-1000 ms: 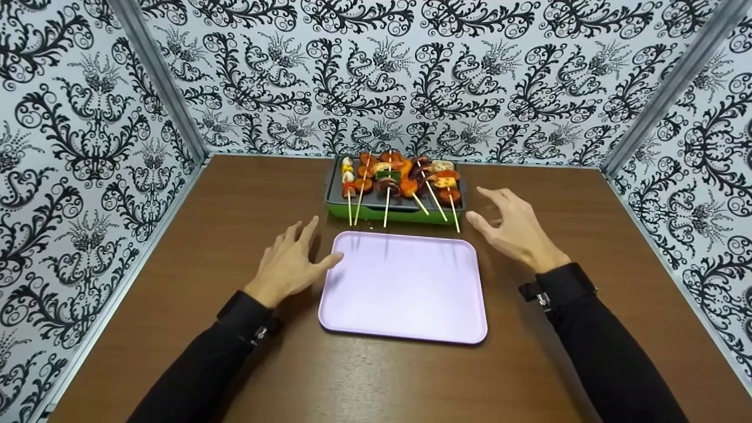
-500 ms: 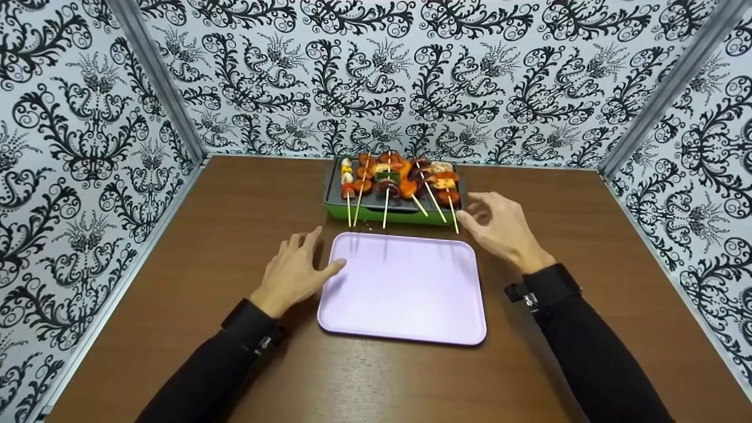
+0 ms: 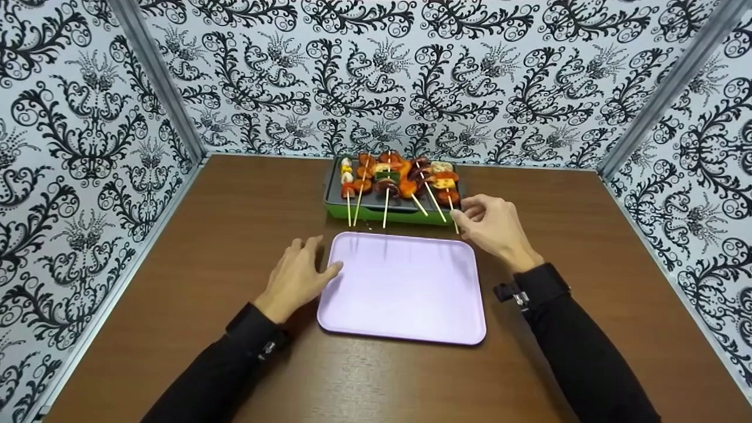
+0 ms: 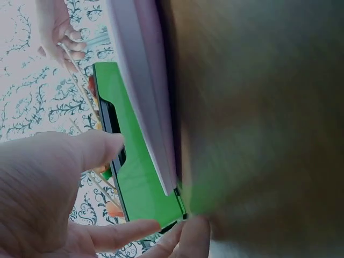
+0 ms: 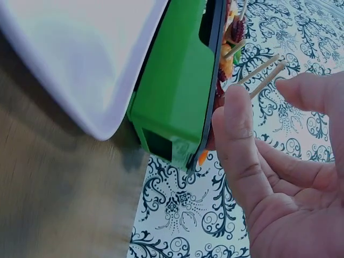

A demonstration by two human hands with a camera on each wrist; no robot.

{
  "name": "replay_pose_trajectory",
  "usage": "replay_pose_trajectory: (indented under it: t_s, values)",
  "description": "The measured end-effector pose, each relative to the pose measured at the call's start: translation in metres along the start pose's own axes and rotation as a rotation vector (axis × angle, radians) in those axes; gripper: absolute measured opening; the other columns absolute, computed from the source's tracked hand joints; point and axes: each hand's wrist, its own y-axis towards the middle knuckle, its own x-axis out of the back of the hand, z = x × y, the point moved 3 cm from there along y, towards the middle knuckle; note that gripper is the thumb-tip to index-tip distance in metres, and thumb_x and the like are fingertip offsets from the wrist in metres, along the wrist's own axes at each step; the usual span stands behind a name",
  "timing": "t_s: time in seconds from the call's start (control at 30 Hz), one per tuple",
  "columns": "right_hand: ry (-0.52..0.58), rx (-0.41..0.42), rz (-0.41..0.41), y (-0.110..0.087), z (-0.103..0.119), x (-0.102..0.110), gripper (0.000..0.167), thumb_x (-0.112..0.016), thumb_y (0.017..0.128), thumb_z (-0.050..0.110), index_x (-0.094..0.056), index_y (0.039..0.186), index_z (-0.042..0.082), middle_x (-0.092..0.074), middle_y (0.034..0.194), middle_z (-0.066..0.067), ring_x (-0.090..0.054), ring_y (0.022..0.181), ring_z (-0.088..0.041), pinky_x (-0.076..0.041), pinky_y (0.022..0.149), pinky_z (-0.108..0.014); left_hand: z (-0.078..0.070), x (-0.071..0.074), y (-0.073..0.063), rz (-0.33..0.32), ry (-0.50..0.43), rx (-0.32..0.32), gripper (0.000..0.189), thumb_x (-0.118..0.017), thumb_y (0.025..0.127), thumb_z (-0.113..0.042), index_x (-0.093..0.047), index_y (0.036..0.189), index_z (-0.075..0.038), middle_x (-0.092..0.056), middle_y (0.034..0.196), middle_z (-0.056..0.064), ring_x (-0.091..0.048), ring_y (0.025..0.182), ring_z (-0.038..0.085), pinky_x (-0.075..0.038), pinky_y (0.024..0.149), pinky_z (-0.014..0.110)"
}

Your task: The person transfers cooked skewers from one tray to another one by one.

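Right hand (image 3: 496,229) beside the end skewer (image 3: 447,195), left hand (image 3: 298,277) by the tray (image 3: 402,288)

The rightmost skewer lies on the green-sided grill (image 3: 405,218), its bare stick jutting past the front edge. The right hand is at that stick, its grip narrow but unclosed: the right wrist view shows a gap between thumb and index finger. Whether any finger touches the stick, I cannot tell.

The left hand's grip is wide, thumb spread from the fingers, the thumb tip over the lilac tray's left edge; contact there is unclear. The tray lies on the brown surface (image 3: 352,382), just in front of the grill. The other skewers (image 3: 387,187) lie alongside on the grill, sticks toward the person.
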Motion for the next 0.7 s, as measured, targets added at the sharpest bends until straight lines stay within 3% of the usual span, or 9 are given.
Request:
replay_pose_trajectory:
  t_s: [0.4, 0.7]
  values:
    - [0.044, -0.088, 0.045, 0.0014, 0.0056, -0.0043, 0.035, -0.075, 0.090, 0.044, -0.076, 0.102, 0.011, -0.072, 0.069, 0.004, -0.070, 0.057, -0.016, -0.058, 0.055, -0.028, -0.0084, -0.0056, 0.0006, 0.007, -0.088, -0.057, 0.067, -0.079, 0.087, -0.034, -0.055, 0.138, 0.002, -0.064, 0.115, 0.021, -0.063, 0.104, 0.036, -0.058, 0.088, 0.048]
    - [0.236, -0.195, 0.100, 0.0051, 0.0059, -0.0079, 0.025, -0.079, 0.089, 0.027, -0.077, 0.096, 0.004, -0.074, 0.076, -0.013, -0.072, 0.063, -0.034, -0.064, 0.056, -0.039, -0.0096, -0.0039, -0.0015, -0.009, -0.090, -0.109, 0.037, -0.073, 0.084, -0.007, -0.068, 0.118, 0.006, -0.066, 0.086, 0.010, -0.063, 0.086, 0.030, -0.059, 0.077, 0.042]
